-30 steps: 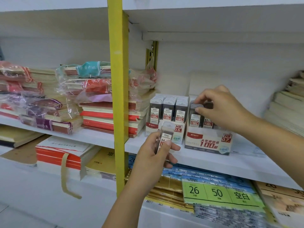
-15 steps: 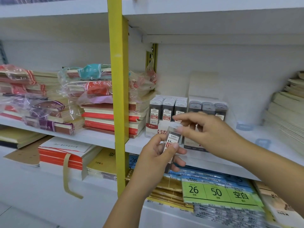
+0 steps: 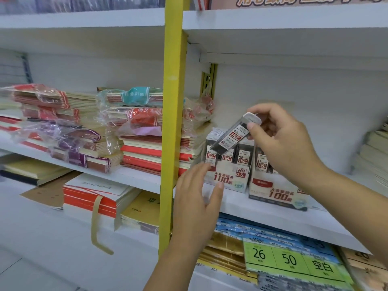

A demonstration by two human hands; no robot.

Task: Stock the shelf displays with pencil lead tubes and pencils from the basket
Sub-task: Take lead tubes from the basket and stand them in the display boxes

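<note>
The right hand [image 3: 287, 143] pinches a tube [image 3: 232, 138] by its grey cap end, thumb in front and fingers curled behind. The tube hangs tilted, its cap up by the fingertips and its dark body slanting down and away to that hand's left. The label reads 0.5. The tube's low end is over the 0.5 box [image 3: 230, 178], in front of the row of tubes [image 3: 226, 157] standing upright in it; whether it touches them cannot be told.

Below the right wrist stands the 0.7 box [image 3: 277, 193], just beside the 0.5 box. Both sit on the white shelf [image 3: 252, 213], and the palm hides part of the 0.7 box's tubes.

The left hand [image 3: 199, 199] is lower and to the left of the right one, open wide with fingers straight and holding nothing. Its fingertips are at the 0.5 box's lower left corner; contact is not clear through the blur.

Just left of the left hand runs a yellow post [image 3: 173, 122], and beyond it are stacks of notebooks [image 3: 144, 152], some in plastic wrap. Under both forearms, on the shelf below, lie green tags [image 3: 294, 261] marked 26 and 50.
</note>
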